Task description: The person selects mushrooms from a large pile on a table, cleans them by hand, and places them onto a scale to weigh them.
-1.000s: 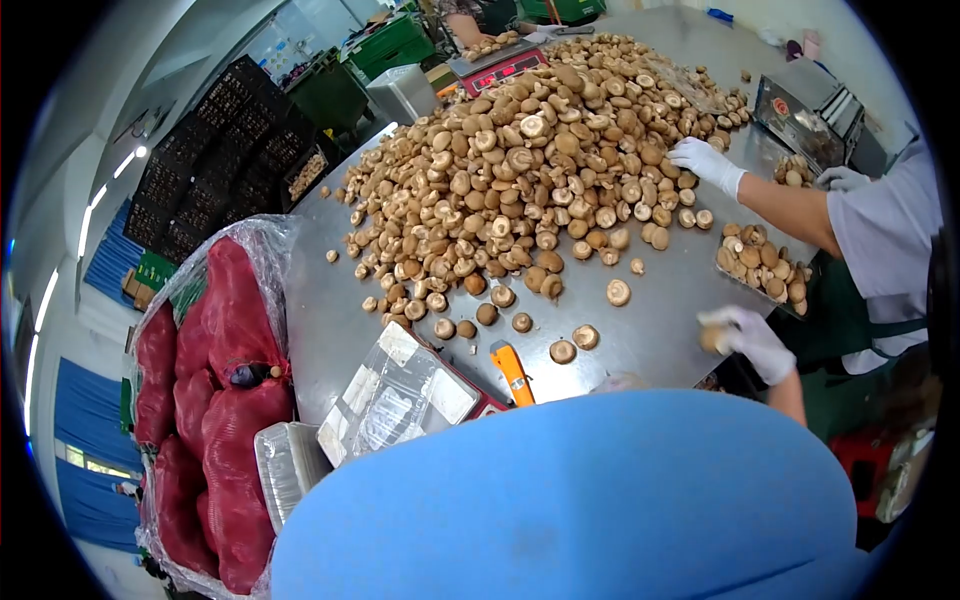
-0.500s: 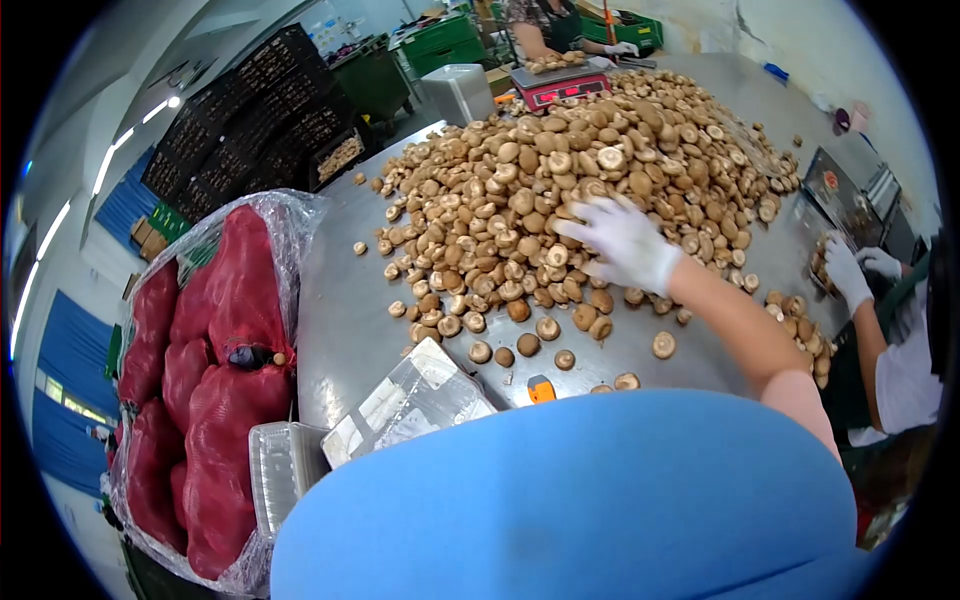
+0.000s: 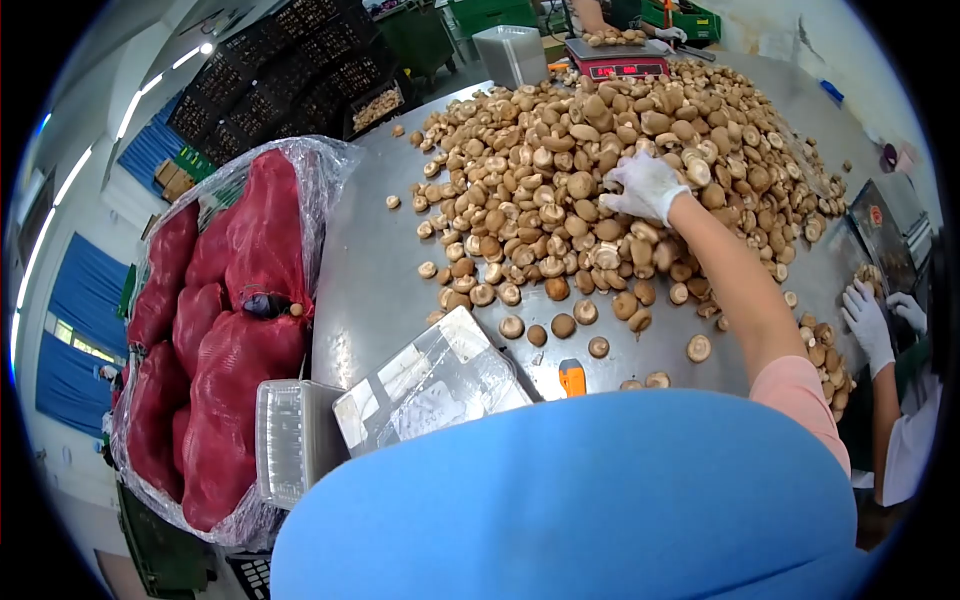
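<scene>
My right hand (image 3: 648, 188), in a white glove, reaches onto the upper slope of a large heap of brown mushrooms (image 3: 550, 200). Its fingers are bent but apart, with the tips touching mushrooms; no mushroom is plainly held in them. My left hand is out of view. Single mushrooms lie loose along the near edge of the heap, among them one with its pale underside up (image 3: 699, 348). An orange-handled tool (image 3: 572, 378) rests on the metal table (image 3: 365, 260) close to my body.
Clear plastic trays (image 3: 290, 440) and a taped plastic box (image 3: 430, 385) are at front left, beside red mesh sacks (image 3: 245, 400) in plastic wrap. A red scale (image 3: 615, 68) stands behind the heap. At right, a co-worker's gloved hand (image 3: 868, 320) is near more mushrooms.
My right hand has moved farther up the heap, its fingers now more bent than before. The camera view has shifted, so the table and sacks appear displaced.
</scene>
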### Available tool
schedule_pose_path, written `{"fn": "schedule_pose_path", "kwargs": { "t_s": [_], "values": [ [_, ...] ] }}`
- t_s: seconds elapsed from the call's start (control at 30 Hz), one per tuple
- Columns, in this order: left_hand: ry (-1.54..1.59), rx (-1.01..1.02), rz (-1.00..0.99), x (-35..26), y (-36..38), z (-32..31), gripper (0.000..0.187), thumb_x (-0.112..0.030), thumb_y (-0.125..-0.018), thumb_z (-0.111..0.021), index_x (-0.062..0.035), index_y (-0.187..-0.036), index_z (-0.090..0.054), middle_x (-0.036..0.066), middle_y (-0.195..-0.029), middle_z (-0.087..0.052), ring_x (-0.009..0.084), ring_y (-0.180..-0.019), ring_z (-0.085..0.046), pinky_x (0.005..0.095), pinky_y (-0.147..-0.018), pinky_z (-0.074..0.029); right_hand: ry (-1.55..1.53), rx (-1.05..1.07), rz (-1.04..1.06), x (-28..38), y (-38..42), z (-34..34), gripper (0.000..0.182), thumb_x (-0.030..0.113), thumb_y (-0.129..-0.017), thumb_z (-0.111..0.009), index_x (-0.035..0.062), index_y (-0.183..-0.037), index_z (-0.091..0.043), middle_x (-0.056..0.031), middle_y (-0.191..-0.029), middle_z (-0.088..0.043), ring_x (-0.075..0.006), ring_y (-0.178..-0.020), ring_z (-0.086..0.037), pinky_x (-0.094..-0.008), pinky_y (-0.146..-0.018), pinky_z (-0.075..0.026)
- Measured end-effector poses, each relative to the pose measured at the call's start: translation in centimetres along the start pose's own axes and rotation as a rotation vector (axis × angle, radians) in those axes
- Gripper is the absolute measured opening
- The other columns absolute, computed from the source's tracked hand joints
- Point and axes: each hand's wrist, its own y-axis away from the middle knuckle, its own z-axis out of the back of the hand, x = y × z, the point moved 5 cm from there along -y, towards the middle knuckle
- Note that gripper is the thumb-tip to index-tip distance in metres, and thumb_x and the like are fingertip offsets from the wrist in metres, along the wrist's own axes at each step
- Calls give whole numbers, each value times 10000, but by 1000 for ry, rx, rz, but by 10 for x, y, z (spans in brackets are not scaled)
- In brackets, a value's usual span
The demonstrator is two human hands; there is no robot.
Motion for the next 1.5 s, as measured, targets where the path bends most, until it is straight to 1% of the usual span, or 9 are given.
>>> {"fn": "schedule_pose_path", "kwargs": {
  "t_s": [0.2, 0.3, 0.47, 0.6, 0.7, 1.0, 1.13, 1.27, 1.5],
  "values": [
    [9, 46, -45, -7, -14, -10, 466, -116, -1002, -604, -20, -1434, -457, 58, -1376, -495, 144, -1229, -480, 296, -1050, -407, -176, -138, -4, 17, 87, -21, 503, 471, -813, -737, 165, -1212, -725, -109, -1163, -679, -352, -1165, -569, -451, -969, -524],
    [32, 77, -46, -6, -21, -16, 493, -120, -999, -608, -23, -1452, -438, 60, -1402, -478, 147, -1253, -467, 301, -1065, -399, -161, -406, 126, 19, 133, -27, 592, 388, -839, -743, 169, -1375, -619, -144, -1409, -559, -369, -1323, -482, -479, -1101, -412],
    [78, 123, -16, -1, -28, -23, 540, -127, -994, -616, -30, -1482, -406, 63, -1446, -451, 152, -1292, -446, 310, -1089, -385, -256, -903, -153, -20, 233, -3, 382, 206, -888, -730, 99, -1253, -704, -124, -1321, -634, -314, -1241, -574, -407, -1091, -438],
    [107, 147, 2, -1, -30, -29, 578, -132, -990, -623, -34, -1506, -381, 66, -1481, -429, 156, -1323, -429, 317, -1109, -375, -222, -686, -786, -99, 300, -90, 444, 322, -995, -617, 146, -1402, -592, -136, -1421, -567, -330, -1345, -487, -418, -1150, -366],
    [120, 150, 13, -1, -30, -33, 606, -136, -987, -627, -38, -1524, -363, 68, -1508, -412, 159, -1346, -416, 322, -1123, -367, -245, -489, -805, -105, 298, -107, 455, 377, -1010, -580, 170, -1416, -579, -140, -1419, -569, -332, -1367, -462, -413, -1170, -338],
    [-3, 110, -90, -7, -28, -37, 599, -136, -970, -643, -26, -1507, -401, 79, -1507, -407, 173, -1361, -419, 332, -1134, -364, -788, -671, -992, -107, 283, -95, 423, 434, -1008, -541, 106, -1225, -698, -83, -1311, -647, -264, -1244, -573, -370, -1075, -417],
    [90, 97, -8, -5, -27, -41, 585, -129, -971, -636, -20, -1500, -410, 89, -1500, -405, 181, -1352, -425, 335, -1130, -366, -361, -770, -617, -73, 265, -46, 368, 356, -965, -644, 159, -1272, -687, -97, -1309, -651, -291, -1238, -582, -380, -1100, -413],
    [-39, 52, -40, -18, -24, -44, 550, -122, -978, -612, 13, -1479, -431, 100, -1474, -419, 181, -1330, -437, 336, -1116, -380, -639, -643, -321, -39, 222, -53, 441, 207, -905, -680, 184, -1344, -649, -128, -1445, -551, -349, -1308, -518, -394, -1136, -401],
    [-177, 120, -88, -9, -29, -40, 534, -113, -984, -595, 34, -1471, -432, 99, -1406, -479, 155, -1238, -494, 307, -1069, -420, -599, -545, -226, -29, 238, -56, 369, 5, -895, -617, 151, -1221, -710, -105, -1257, -676, -303, -1178, -626, -370, -1031, -503]
  ]
}}
